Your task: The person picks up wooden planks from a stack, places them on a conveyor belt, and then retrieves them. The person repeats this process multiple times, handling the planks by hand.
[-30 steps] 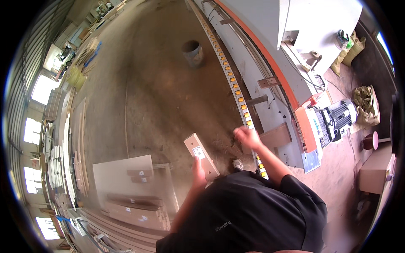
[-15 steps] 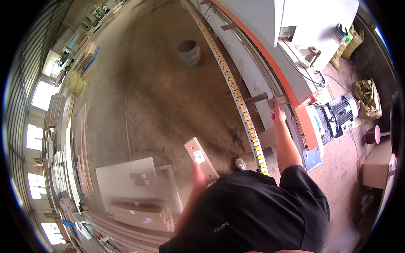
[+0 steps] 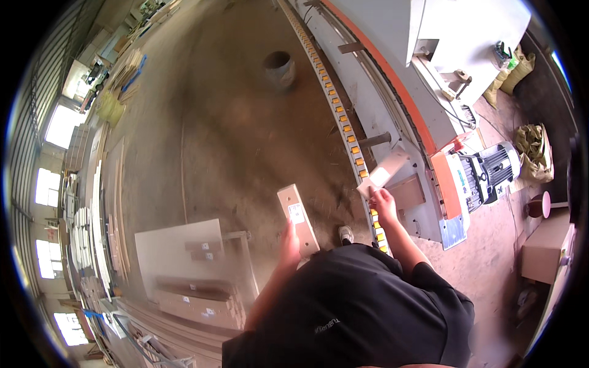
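Note:
My left hand (image 3: 289,240) grips a narrow pale board (image 3: 297,218) with a small white label, held out over the concrete floor. My right hand (image 3: 384,200) holds a second pale board (image 3: 384,172) by its near end; it points toward the long grey machine (image 3: 392,92) with the orange stripe. This board lies just above the conveyor track of yellow pads (image 3: 341,119). My black shirt fills the lower middle of the view.
A cart (image 3: 184,251) with a white panel and stacked labelled boards stands at my left. A round bucket (image 3: 279,66) sits on the floor far ahead. An electric motor (image 3: 491,172), sacks (image 3: 532,147) and a cardboard box (image 3: 543,248) lie to the right. Timber stacks line the left wall.
My right hand reached up to the machine, took hold of a pale board and drew it back toward me. My left hand kept its board nearly still.

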`<state>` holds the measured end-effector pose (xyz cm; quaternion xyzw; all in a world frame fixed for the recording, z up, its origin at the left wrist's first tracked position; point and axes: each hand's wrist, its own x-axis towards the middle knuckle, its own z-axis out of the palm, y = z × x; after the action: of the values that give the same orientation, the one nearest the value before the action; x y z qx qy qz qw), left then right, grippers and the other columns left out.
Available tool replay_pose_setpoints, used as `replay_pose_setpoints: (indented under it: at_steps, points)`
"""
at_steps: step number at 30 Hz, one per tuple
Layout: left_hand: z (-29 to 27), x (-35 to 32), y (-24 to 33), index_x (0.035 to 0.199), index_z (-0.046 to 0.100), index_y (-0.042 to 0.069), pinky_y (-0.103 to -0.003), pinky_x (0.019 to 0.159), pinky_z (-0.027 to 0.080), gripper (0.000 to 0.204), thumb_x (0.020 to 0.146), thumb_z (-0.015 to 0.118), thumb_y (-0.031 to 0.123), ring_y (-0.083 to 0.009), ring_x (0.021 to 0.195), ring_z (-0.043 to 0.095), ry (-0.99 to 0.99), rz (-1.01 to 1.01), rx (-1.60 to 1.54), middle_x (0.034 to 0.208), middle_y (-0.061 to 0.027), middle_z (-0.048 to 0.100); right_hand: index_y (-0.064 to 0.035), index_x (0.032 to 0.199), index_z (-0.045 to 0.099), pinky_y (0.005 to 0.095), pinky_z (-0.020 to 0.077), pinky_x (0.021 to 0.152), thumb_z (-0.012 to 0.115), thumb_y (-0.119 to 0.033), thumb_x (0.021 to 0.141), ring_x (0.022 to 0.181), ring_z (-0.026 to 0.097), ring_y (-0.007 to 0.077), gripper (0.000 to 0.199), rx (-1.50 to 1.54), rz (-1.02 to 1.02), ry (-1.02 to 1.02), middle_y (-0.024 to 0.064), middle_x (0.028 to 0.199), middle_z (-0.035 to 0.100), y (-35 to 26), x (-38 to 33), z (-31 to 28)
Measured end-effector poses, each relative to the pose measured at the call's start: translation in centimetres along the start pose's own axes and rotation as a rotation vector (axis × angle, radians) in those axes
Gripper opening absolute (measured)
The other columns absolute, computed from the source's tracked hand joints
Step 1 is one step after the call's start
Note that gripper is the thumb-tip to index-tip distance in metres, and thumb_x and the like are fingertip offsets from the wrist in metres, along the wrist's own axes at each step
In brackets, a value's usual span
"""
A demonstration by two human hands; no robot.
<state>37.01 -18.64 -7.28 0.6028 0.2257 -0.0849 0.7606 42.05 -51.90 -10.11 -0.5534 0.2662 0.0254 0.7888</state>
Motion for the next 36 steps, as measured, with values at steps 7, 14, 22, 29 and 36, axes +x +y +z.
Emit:
replay_pose_setpoints:
  at_steps: [7,14,22,29,36]
  points:
    - [2.0,1.7,1.1,0.134,0.058,-0.001,-0.035,0.098,0.052,0.055,0.112,0.038,0.046,-0.0202,0.113,0.065,-0.028,0.013,-0.061,0.126,-0.0118,0.067,0.0033,0.117,0.066,0.0289,0.0525,0.074,0.068,-0.028,0.102,0.08,0.063,0.0114,0.035,-0.559,-0.022,-0.746,0.004,0.092,0.069,-2.4,-6.1,7.3]
    - [1.6,1.3,0.5,0.131,0.057,-0.001,-0.036,0.095,0.051,0.063,0.11,0.036,0.055,-0.0201,0.108,0.063,0.023,-0.028,-0.151,0.12,-0.011,0.066,-0.0034,0.104,0.07,0.0394,0.055,0.075,0.066,-0.054,0.095,0.076,0.073,0.0301,0.051,-1.141,-0.182,-1.011,0.0142,0.087,0.075,-4.9,-8.0,11.9]
    - [0.9,1.0,-1.2,0.134,0.056,0.003,-0.039,0.086,0.058,0.066,0.107,0.038,0.06,-0.025,0.097,0.07,-0.024,-0.162,-0.442,0.115,-0.0114,0.069,-0.0041,0.1,0.073,0.0494,0.0537,0.088,0.056,-0.06,0.095,0.099,0.069,0.0402,0.058,-1.566,-0.31,-1.15,0.0215,0.098,0.074,-6.3,-8.8,14.7]
    - [0.7,0.4,-1.6,0.12,0.06,0.007,-0.036,0.078,0.056,0.041,0.107,0.049,0.045,-0.0186,0.089,0.068,-0.051,-0.113,-0.254,0.103,-0.0064,0.067,-0.0091,0.095,0.073,0.0493,0.055,0.083,0.053,-0.069,0.093,0.094,0.071,0.0391,0.063,-1.577,-0.316,-1.15,0.018,0.093,0.074,-6.9,-8.9,14.8]
    - [0.0,-1.4,-1.1,0.122,0.061,0.004,-0.039,0.081,0.058,0.045,0.108,0.045,0.043,-0.0217,0.092,0.071,-0.246,-0.281,-0.391,0.104,-0.0094,0.071,-0.0095,0.097,0.074,0.0486,0.0544,0.082,0.057,-0.064,0.094,0.091,0.069,0.0413,0.058,-1.272,-0.345,-0.704,0.0192,0.09,0.073,-8.7,-4.5,10.5]
